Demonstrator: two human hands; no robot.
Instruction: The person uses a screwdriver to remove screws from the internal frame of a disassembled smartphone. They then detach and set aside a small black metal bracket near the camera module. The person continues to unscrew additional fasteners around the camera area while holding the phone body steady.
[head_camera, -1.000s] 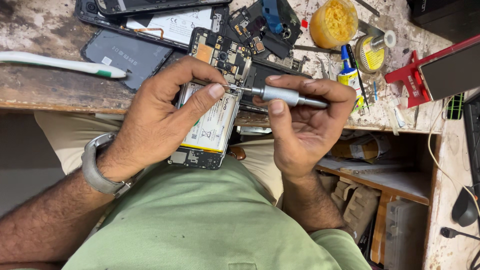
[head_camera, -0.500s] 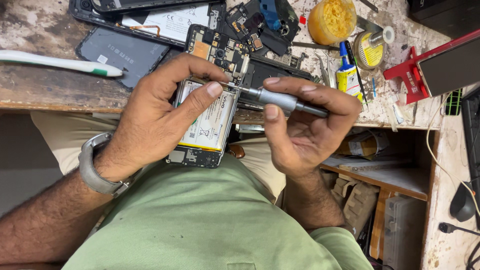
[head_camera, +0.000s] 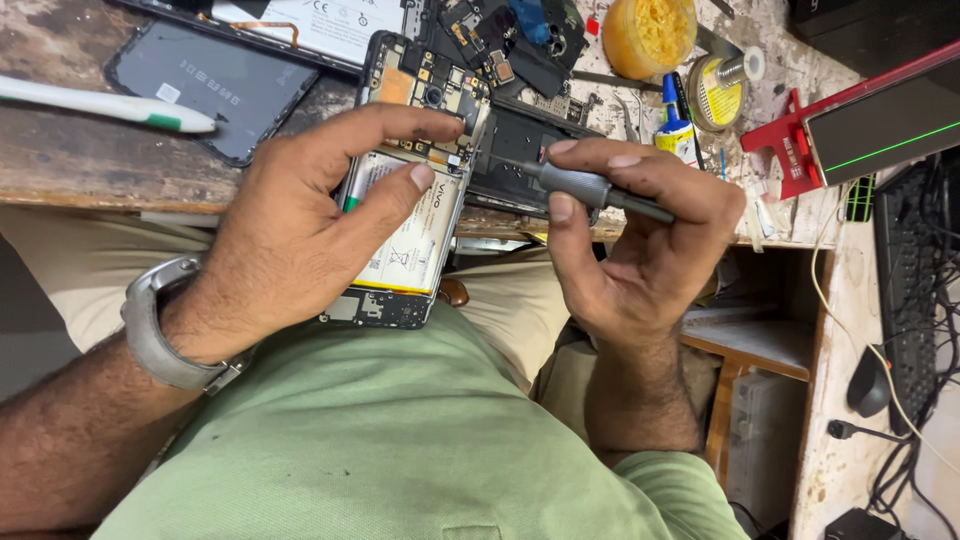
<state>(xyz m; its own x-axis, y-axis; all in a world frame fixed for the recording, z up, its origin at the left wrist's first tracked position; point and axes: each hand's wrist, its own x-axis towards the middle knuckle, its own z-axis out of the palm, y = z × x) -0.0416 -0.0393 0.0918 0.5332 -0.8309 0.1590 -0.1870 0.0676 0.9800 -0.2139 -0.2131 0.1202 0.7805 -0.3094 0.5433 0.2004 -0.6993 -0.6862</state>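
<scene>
Fingers (head_camera: 385, 195) of the left hand (head_camera: 290, 240) wrap around an opened phone (head_camera: 405, 190), its back cover off, battery and circuit board exposed, held tilted over the lap at the edge of the table (head_camera: 60, 160). Right hand (head_camera: 640, 250) fingers pinch a grey screwdriver (head_camera: 590, 190), its tip set against the phone's board near the upper edge. On the table lie a dark back cover (head_camera: 215, 85), a white pen (head_camera: 100, 105), a yellow paste tub (head_camera: 650, 35) and a small glue bottle (head_camera: 678, 125).
</scene>
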